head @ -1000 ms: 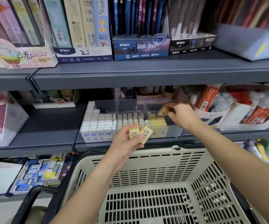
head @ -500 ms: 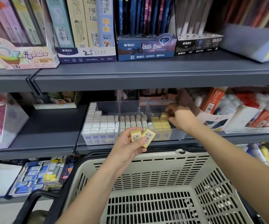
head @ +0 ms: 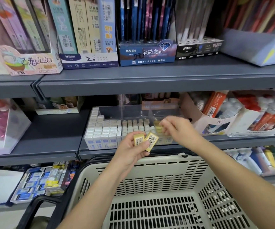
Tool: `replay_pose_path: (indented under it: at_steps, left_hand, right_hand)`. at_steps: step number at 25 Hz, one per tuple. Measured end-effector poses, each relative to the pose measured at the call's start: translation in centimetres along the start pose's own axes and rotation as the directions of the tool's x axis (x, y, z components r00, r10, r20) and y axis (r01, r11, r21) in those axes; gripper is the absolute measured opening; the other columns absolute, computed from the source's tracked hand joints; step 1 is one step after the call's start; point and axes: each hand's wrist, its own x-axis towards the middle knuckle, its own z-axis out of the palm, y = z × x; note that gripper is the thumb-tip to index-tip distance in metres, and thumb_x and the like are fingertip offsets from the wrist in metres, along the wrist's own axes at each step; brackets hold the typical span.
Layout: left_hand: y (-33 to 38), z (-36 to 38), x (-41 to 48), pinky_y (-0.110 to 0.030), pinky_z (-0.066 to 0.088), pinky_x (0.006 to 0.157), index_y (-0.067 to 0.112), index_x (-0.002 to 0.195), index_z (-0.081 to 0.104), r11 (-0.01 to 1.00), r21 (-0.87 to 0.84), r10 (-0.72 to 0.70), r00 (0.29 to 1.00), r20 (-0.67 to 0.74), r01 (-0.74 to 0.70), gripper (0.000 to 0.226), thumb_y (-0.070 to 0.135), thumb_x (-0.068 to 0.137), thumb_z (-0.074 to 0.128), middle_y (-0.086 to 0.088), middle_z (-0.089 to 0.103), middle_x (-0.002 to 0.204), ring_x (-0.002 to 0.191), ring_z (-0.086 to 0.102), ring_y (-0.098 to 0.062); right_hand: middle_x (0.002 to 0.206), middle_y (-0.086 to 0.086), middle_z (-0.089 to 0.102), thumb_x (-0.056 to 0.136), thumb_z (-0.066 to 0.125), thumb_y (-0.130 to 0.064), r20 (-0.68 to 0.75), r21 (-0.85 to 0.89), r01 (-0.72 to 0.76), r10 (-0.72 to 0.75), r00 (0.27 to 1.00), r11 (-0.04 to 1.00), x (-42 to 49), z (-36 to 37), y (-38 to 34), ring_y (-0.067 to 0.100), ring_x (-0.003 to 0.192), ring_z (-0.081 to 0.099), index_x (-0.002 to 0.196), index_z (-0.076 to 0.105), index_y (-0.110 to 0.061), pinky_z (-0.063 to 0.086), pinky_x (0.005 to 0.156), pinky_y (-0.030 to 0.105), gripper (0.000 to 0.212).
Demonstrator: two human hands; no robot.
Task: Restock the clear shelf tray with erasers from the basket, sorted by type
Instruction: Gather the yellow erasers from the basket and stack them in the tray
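L hand (head: 130, 151) pinches 2 yellow erasers (head: 152, 139), barcodes facing cam, long axes ~upright, rt one tilted. R hand (head: 178, 129) curled over tray (head: 125, 111), yellow section; grip unclear.

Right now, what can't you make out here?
Head view only:
- Right hand grip: curled fingers hide whether it holds an eraser.
- Clear tray, right compartment: the hands cover most of it.
- Labels on the two yellow erasers in the left hand: too small.
- Basket floor: cut by arms, bottom edge.
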Motion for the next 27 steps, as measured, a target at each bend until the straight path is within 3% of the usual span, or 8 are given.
replay_pose_path:
  at_steps: [4,7,10,12,14,16,22,27]
  left_hand:
    - [-0.4,1.5,-0.1,-0.02,0.054,0.06,0.012,0.102,0.059,1.0,0.02,-0.01,0.999,0.043,0.009,0.022,0.0,0.083,0.061,-0.006,0.067,0.09,0.073,0.067,-0.01]
    - [-0.8,2.5,0.1,-0.021,0.052,0.058,0.011,0.107,0.06,0.999,-0.002,-0.042,0.998,-0.04,0.042,0.019,0.004,0.093,0.049,-0.008,0.064,0.103,0.083,0.064,-0.013]
    - [-0.7,2.2,0.1,-0.02,0.051,0.058,0.015,0.106,0.062,0.998,0.066,-0.007,0.995,-0.098,0.014,0.022,0.004,0.095,0.047,-0.003,0.063,0.105,0.09,0.063,-0.014]
    - [-0.6,1.9,-0.1,-0.02,0.05,0.06,0.023,0.103,0.064,0.983,0.185,0.04,0.994,-0.099,-0.021,0.023,0.007,0.093,0.051,0.001,0.066,0.104,0.089,0.062,-0.011]
    - [-0.7,1.6,-0.2,-0.019,0.048,0.061,0.024,0.107,0.064,0.96,0.277,0.076,0.993,-0.092,-0.048,0.024,0.009,0.092,0.053,0.004,0.069,0.105,0.087,0.061,-0.009]
    - [-0.7,1.5,-0.1,-0.018,0.047,0.061,0.023,0.111,0.064,0.947,0.315,0.087,0.992,-0.088,-0.055,0.025,0.011,0.092,0.053,0.006,0.07,0.105,0.086,0.062,-0.006]
    - [-0.7,2.1,-0.1,-0.022,0.048,0.064,0.026,0.096,0.064,0.97,0.241,0.047,0.995,-0.087,-0.024,0.023,0.005,0.091,0.053,-0.001,0.071,0.096,0.081,0.064,-0.01]
    - [-0.6,2.6,0.0,-0.02,0.049,0.065,0.023,0.098,0.062,0.962,0.272,0.043,0.998,-0.038,-0.031,0.026,0.001,0.091,0.052,0.001,0.069,0.095,0.08,0.064,-0.008]
  right_hand:
    - [0.08,-0.003,0.068,0.091,0.056,-0.015,0.247,0.365,-0.021,-0.075,0.966,0.931,-3.5,-0.5,-1.6,0.004,0.069,0.065,0.093,0.064,-0.022,0.049,0.064,0.012,0.01]
    - [0.079,-0.005,0.069,0.086,0.062,-0.014,0.135,0.376,-0.041,-0.011,0.991,0.926,-3.3,-2.8,-0.4,0.0,0.066,0.064,0.087,0.065,-0.026,0.048,0.063,0.009,0.012]
    - [0.083,-0.008,0.068,0.083,0.067,-0.023,-0.132,0.073,-0.085,0.094,0.987,0.994,-2.0,-5.0,1.9,0.005,0.074,0.061,0.092,0.069,-0.027,0.05,0.067,0.019,0.01]
    - [0.091,-0.006,0.069,0.085,0.064,-0.029,-0.168,-0.198,-0.125,0.092,0.981,0.972,-1.2,-5.2,3.0,0.013,0.085,0.061,0.098,0.069,-0.028,0.051,0.074,0.031,0.014]
    - [0.098,-0.006,0.069,0.088,0.06,-0.034,-0.064,-0.351,-0.09,0.072,0.995,0.932,-0.7,-4.5,3.6,0.016,0.091,0.061,0.102,0.068,-0.03,0.049,0.074,0.031,0.017]
    - [0.106,-0.005,0.069,0.09,0.056,-0.033,0.049,-0.334,-0.054,0.075,0.996,0.941,-0.3,-3.6,3.9,0.017,0.097,0.061,0.105,0.068,-0.028,0.049,0.08,0.033,0.02]
    - [0.109,-0.001,0.065,0.098,0.03,-0.041,0.164,-0.489,0.055,0.029,0.986,0.871,-0.6,-1.7,5.2,0.019,0.111,0.045,0.114,0.062,-0.029,0.035,0.088,0.038,0.037]
    - [0.118,0.004,0.057,0.089,0.046,-0.053,0.255,-0.544,0.103,0.048,0.966,0.833,-1.1,-2.2,5.0,0.018,0.118,0.04,0.131,0.048,-0.03,0.033,0.091,0.036,0.048]
